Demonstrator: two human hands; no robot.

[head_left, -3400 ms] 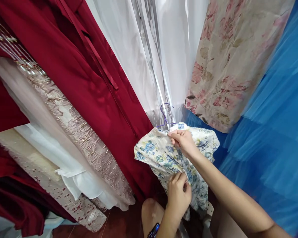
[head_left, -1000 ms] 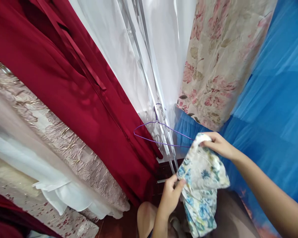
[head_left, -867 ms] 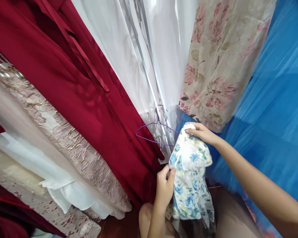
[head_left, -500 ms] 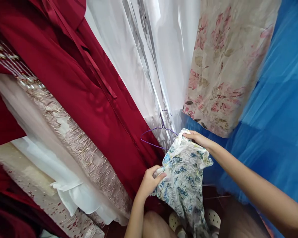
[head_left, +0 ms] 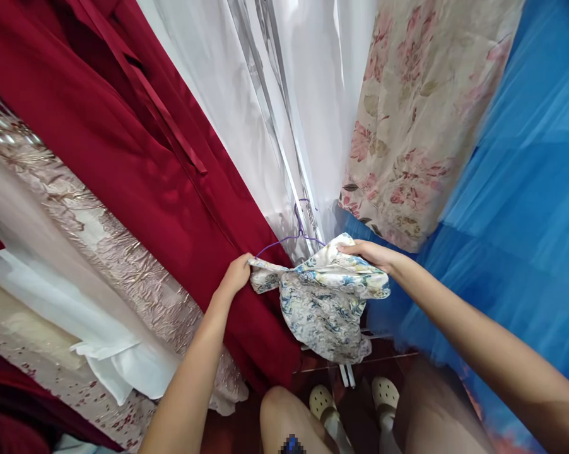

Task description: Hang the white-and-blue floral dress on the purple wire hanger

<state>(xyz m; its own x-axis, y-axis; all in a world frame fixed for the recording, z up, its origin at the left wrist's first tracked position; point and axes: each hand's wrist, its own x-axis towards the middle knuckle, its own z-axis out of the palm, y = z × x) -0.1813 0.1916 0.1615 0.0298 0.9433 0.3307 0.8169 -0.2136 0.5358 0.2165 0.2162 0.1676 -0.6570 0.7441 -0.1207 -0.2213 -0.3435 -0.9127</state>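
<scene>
A white garment with a blue and yellow floral pattern (head_left: pixel 322 302) is stretched between my two hands. My left hand (head_left: pixel 238 275) grips its left shoulder edge at the left end of a purple wire hanger (head_left: pixel 277 241). On the other side, my right hand (head_left: pixel 372 252) pinches the right shoulder, fingers closed on the cloth. The hanger's hook and upper arms show above the neckline; its lower part is hidden behind the fabric. The garment's lower end hangs bunched above the floor.
A long red dress (head_left: pixel 171 183) and a pinkish embossed dress (head_left: pixel 137 246) hang at left. White gowns (head_left: pixel 313 75) with silvery strips hang behind, beside a beige flowered dress (head_left: pixel 398 139) and blue tulle (head_left: pixel 511 208). Cream clogs (head_left: pixel 322 401) rest on the dark floor.
My left hand has moved left and up, drawing the garment's left shoulder out over the hanger's left end. The garment has spread wider and its hem sits higher. The view has shifted slightly.
</scene>
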